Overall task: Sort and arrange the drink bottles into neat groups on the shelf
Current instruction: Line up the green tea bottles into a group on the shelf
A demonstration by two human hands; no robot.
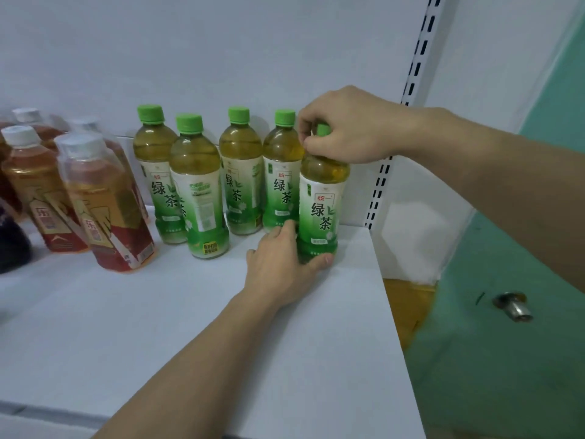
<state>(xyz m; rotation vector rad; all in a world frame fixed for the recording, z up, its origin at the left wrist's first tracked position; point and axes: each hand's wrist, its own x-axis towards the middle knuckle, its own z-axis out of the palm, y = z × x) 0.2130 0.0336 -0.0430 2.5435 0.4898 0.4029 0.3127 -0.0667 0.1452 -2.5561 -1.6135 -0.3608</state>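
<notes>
Bottle in hand: green tea bottle (323, 204), centre right of frame, standing on the white shelf (316, 343) beside four matching bottles (218, 182).
Right hand (351, 128): fingers pinching the cap, probably steadying it upright.
Left hand (285, 264): fingers curled round the base, likely nudging it into line.
Left of frame: red-labelled bottles (95, 204), grouped apart.

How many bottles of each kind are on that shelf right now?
Green tea bottles, green caps: 5, one held by the right hand at the cap and the left hand at the base
Amber drink bottles, white caps: 4 that I can make out, e.g.
Dark bottle at the left edge: 1
Total: 10 in view
</notes>
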